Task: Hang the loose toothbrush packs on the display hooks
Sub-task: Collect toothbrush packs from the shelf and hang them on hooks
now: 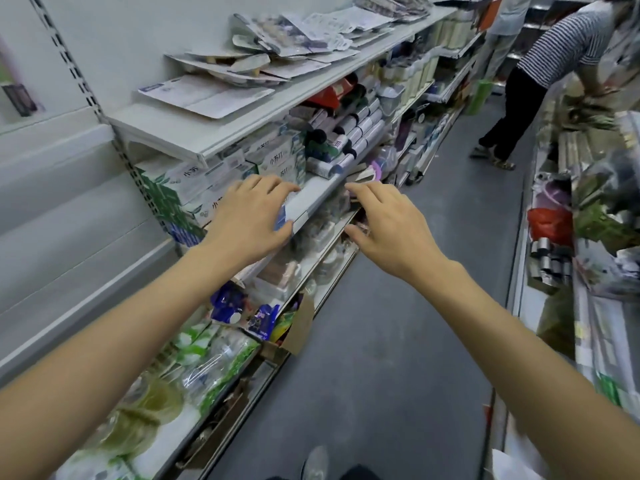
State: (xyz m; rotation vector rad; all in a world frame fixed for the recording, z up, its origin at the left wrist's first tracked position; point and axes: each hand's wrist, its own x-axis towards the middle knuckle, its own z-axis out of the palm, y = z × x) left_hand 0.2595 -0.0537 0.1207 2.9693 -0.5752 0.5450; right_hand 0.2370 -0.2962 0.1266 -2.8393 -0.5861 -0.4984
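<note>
Loose toothbrush packs (pixel 277 53) lie in a messy pile on the top white shelf (pixel 180 133), flat cards with pale print. My left hand (pixel 251 220) hovers over the edge of the second shelf (pixel 311 199), fingers spread, holding nothing. My right hand (pixel 391 226) is just right of it, over the shelf front, fingers apart and empty. Both hands are well below the pile of packs. No display hooks show in this view.
White boxes with green print (pixel 207 178) and rolled goods (pixel 349 133) fill the second shelf. Lower shelves hold bagged items and a cardboard box (pixel 298 327). A grey aisle floor (pixel 398 341) runs ahead. A person in a striped top (pixel 540 64) bends over the right counter.
</note>
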